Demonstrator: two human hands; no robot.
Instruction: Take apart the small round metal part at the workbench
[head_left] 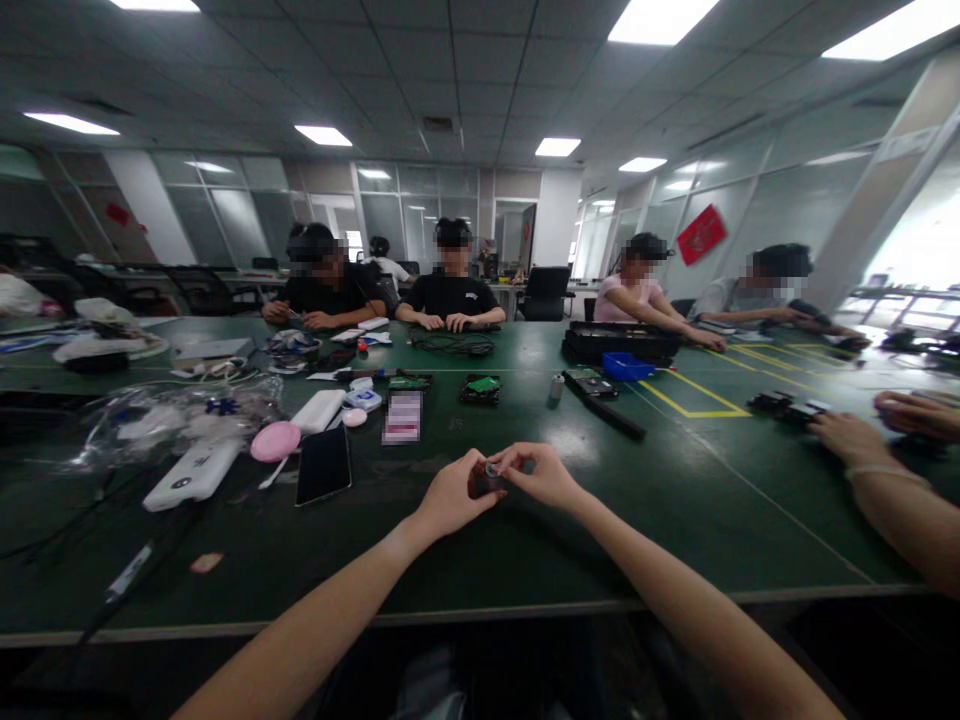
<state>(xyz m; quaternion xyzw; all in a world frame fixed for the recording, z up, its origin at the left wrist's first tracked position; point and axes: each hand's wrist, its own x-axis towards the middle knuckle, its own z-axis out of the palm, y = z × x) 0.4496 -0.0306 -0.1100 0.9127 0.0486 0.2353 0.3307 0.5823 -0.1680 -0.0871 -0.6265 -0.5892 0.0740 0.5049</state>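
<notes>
Near the middle of the green table, my left hand (454,492) curls around a small round metal part (491,469), thumb below and fingers above. The fingertips of my right hand (541,476) pinch the same part from the other side. Most of it is hidden by my fingers, so its exact kind does not show. Beyond my hands lie a green circuit board unit (480,388) and a small silver metal cylinder (556,387). A hard drive-like unit (591,383) sits just right of the cylinder.
A tablet (324,466), a phone (403,417), a pink round lid (275,441), a white case (196,472) and clear plastic bags (180,415) crowd the left. A black strip (613,417) and blue tray (628,367) lie right. A co-worker's hands (851,440) work at far right; others sit opposite.
</notes>
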